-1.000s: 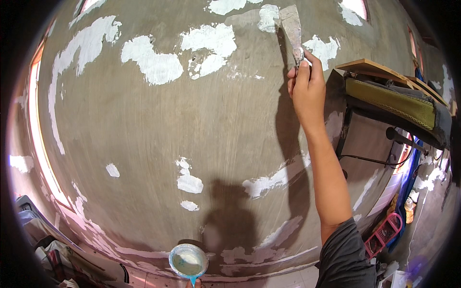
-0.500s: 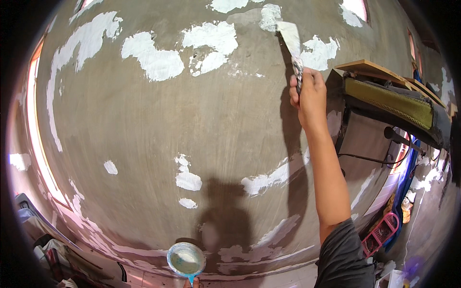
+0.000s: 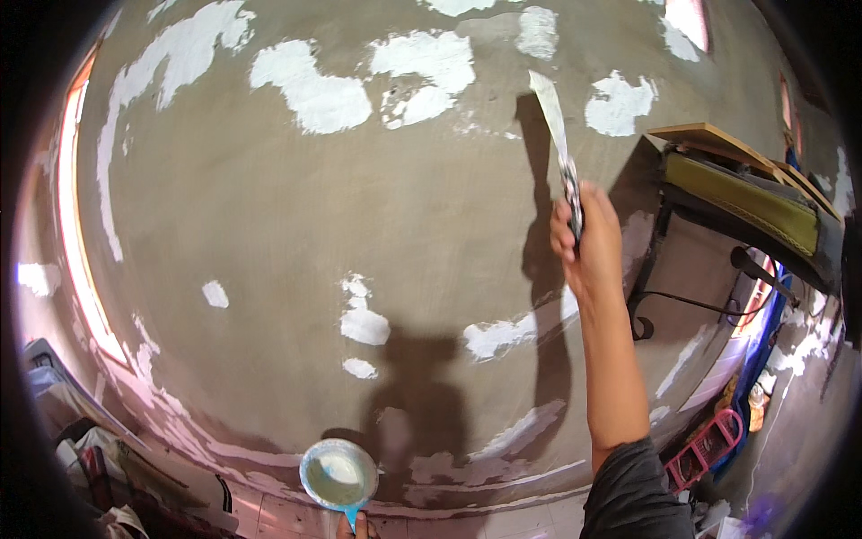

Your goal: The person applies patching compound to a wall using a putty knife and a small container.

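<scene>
We see the right hand (image 3: 588, 238) near three o'clock, closed around a putty knife (image 3: 560, 142); its blade (image 3: 549, 108) has dropped below the one-o'clock white patch (image 3: 538, 33) — more edge-on than before. At seven o'clock, the left hand (image 3: 356, 527) (mostly out of view) grips a blue-handled pan (image 3: 304, 479) — white paste (image 3: 343, 468) inside.

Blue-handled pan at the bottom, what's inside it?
Inside the pan, held by the left hand, is a whitish material. Its upper surface shows; whatever lies beneath is covered, so how deep it goes can't be told.
</scene>
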A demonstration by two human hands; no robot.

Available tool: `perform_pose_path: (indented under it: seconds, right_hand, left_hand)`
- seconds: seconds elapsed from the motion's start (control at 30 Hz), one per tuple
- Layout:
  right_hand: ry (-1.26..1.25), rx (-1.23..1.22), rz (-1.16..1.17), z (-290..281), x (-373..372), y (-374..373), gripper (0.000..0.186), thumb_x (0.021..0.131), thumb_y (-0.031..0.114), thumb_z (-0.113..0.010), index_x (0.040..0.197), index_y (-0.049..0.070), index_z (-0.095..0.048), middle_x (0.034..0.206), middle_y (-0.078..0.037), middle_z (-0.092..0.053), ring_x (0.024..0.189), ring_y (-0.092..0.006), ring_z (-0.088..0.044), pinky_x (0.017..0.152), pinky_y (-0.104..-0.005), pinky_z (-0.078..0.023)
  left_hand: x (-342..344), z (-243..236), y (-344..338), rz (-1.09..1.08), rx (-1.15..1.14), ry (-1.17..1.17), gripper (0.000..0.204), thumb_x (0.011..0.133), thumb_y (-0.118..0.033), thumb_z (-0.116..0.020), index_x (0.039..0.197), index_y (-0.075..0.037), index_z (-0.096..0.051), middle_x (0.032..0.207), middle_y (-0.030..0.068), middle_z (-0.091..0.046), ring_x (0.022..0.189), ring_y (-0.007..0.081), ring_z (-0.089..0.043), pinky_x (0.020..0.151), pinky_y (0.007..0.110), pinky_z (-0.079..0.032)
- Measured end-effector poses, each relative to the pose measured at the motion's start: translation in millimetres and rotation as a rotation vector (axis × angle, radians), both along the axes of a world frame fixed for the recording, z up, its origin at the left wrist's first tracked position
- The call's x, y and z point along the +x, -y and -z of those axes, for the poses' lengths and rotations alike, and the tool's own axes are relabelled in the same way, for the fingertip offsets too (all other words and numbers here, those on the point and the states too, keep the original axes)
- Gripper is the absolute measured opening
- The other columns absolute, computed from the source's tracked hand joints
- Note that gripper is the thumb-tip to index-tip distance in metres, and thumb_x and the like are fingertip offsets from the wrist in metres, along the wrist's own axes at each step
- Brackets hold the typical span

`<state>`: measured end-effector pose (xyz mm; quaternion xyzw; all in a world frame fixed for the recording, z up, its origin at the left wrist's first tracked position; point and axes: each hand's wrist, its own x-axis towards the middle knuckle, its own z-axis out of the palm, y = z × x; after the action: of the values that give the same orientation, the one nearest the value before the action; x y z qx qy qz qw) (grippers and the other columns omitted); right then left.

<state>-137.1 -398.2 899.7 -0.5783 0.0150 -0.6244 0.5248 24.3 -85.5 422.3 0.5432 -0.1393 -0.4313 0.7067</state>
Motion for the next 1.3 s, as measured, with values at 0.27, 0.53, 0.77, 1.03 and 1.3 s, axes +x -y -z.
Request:
perform_pose_path:
  seconds: [0.27,0.53,0.77,1.03,1.3]
  right_hand:
    - [0.123,0.541,-1.146,134,3,-47,0.037,0.106,0.036,-0.043,0.111,0.001,-0.054,0.064,0.001,-0.042,0.041,-0.0053,-0.03,0.033,-0.0198,-0.023]
    - [-0.21,0.502,-0.965,216,33,-84,0.041,0.104,0.043,-0.045,0.104,0.004,-0.058,0.069,0.001,-0.044,0.051,-0.0077,-0.038,0.041,-0.0225,-0.026]
    - [-0.451,0.334,-0.471,258,49,-110,0.031,0.104,0.036,-0.052,0.106,0.005,-0.057,0.072,0.001,-0.047,0.057,-0.0069,-0.041,0.047,-0.0222,-0.032]
    - [-0.563,0.229,-0.326,281,57,-120,0.024,0.104,0.029,-0.055,0.109,0.006,-0.055,0.08,0.002,-0.053,0.068,-0.0043,-0.046,0.058,-0.0204,-0.04]
    - [-0.568,0.184,-0.278,292,57,-115,0.027,0.102,0.031,-0.057,0.109,0.005,-0.055,0.082,0.002,-0.054,0.068,-0.0038,-0.047,0.059,-0.021,-0.04]
  left_hand:
    - [13,-92,16,-0.155,-0.24,0.342,0.021,0.104,-0.022,-0.05,0.114,-0.003,-0.048,0.06,0.002,-0.046,0.038,0.011,-0.043,0.035,0.025,-0.035]
    - [40,-149,40,-0.497,-0.173,0.717,0.037,0.093,-0.014,-0.069,0.121,0.0,-0.048,0.079,0.0007,-0.051,0.062,0.0058,-0.048,0.053,0.021,-0.039]
    - [23,-240,67,-0.63,-0.456,0.657,0.061,0.083,-0.005,-0.078,0.128,-0.001,-0.039,0.084,0.001,-0.052,0.066,0.0061,-0.048,0.059,0.019,-0.041]
    - [22,-254,88,-0.58,-0.528,0.648,0.07,0.078,0.0,-0.082,0.129,0.001,-0.033,0.093,0.0026,-0.051,0.067,0.0042,-0.047,0.06,0.018,-0.04]
    - [27,-252,101,-0.616,-0.479,0.706,0.061,0.083,-0.007,-0.079,0.128,0.0,-0.037,0.089,0.0017,-0.051,0.069,0.0061,-0.051,0.06,0.019,-0.043]
